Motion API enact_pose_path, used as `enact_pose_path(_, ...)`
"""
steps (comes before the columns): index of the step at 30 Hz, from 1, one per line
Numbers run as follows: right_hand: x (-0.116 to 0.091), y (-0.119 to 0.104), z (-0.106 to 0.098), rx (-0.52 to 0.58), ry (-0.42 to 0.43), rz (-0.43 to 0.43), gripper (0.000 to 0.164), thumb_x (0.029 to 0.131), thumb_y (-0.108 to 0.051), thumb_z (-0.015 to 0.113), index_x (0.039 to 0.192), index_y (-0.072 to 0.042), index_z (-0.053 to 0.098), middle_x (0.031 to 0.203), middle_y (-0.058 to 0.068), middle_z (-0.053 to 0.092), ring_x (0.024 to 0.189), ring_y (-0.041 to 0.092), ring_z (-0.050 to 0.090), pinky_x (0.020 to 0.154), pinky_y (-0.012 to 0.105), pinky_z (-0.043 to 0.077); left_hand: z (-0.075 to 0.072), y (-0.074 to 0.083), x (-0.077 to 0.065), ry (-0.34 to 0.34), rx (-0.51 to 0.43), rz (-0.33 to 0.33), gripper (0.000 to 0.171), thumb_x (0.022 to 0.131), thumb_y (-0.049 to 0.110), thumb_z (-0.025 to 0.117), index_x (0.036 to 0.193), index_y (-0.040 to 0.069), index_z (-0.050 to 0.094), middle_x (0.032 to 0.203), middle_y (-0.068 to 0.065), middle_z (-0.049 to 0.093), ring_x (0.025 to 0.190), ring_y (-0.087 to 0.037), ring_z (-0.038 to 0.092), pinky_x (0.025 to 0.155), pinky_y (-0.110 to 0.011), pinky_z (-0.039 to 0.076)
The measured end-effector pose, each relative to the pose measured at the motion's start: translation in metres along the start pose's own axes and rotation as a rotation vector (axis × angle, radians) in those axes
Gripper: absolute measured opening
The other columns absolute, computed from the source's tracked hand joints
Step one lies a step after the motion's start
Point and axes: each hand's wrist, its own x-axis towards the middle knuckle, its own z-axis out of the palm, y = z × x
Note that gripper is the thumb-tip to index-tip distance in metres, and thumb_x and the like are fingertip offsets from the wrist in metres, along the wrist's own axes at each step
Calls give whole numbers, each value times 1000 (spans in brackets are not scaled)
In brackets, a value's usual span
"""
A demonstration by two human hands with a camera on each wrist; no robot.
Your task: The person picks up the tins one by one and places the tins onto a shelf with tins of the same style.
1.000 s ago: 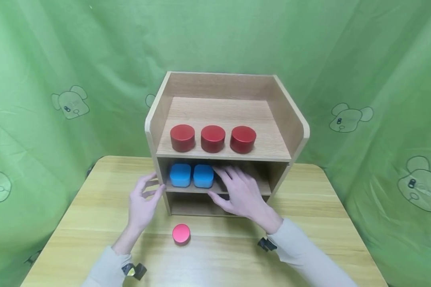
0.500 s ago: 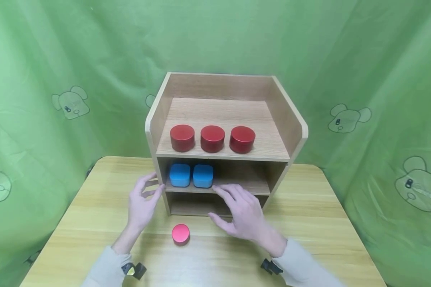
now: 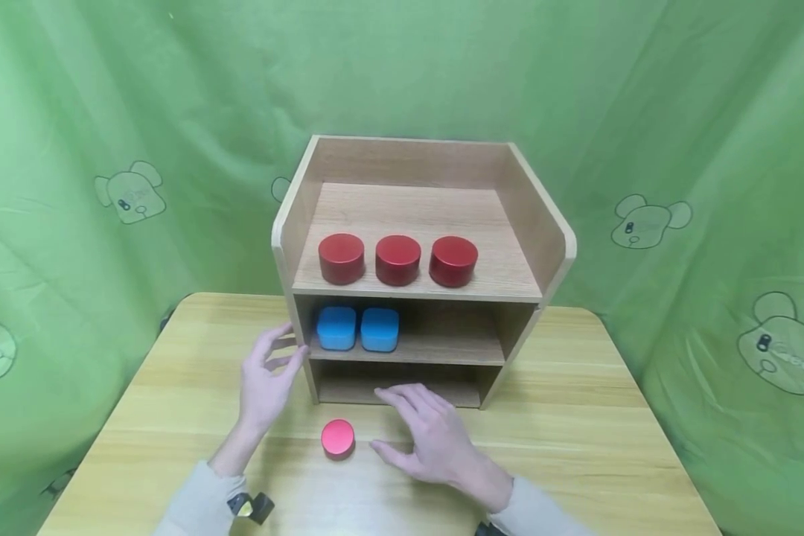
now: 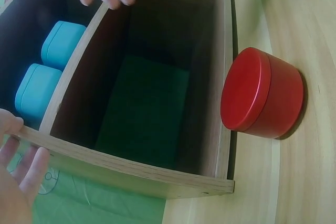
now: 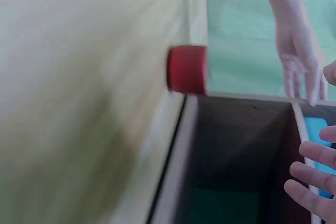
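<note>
A small wooden shelf unit (image 3: 409, 205) stands on the table. My left hand (image 3: 264, 383) touches its left side panel, thumb tip at the front edge and relaxed fingers along the outside. My right hand (image 3: 432, 439) holds nothing; its fingers are spread loosely in front of the bottom compartment. Just left of that hand, a round red tin (image 3: 338, 439) lies on the table, seen side-on in the left wrist view. In the middle compartment, two blue rounded-square boxes (image 3: 358, 329) sit side by side at the left.
Along the top shelf's front edge stand three dark red round tins (image 3: 397, 260) in a row. The wooden table (image 3: 576, 417) extends on both sides of the unit. A green curtain (image 3: 402, 67) with bear-like outlines hangs behind.
My right hand has drawn back out of the middle compartment, then down and left toward the red tin on the table. The left hand stays at the side panel.
</note>
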Motion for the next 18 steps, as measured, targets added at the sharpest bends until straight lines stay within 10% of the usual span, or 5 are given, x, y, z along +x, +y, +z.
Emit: enact_pose_path(18, -7, -10, 47, 78, -451, 102, 75, 93, -67, 66, 147, -16, 57, 137, -1, 68, 124, 18, 67, 103, 39, 63, 0, -1, -1, 13, 13, 7, 43, 90, -9, 74, 132, -6, 65, 131, -24, 68, 104, 10, 64, 87, -10, 61)
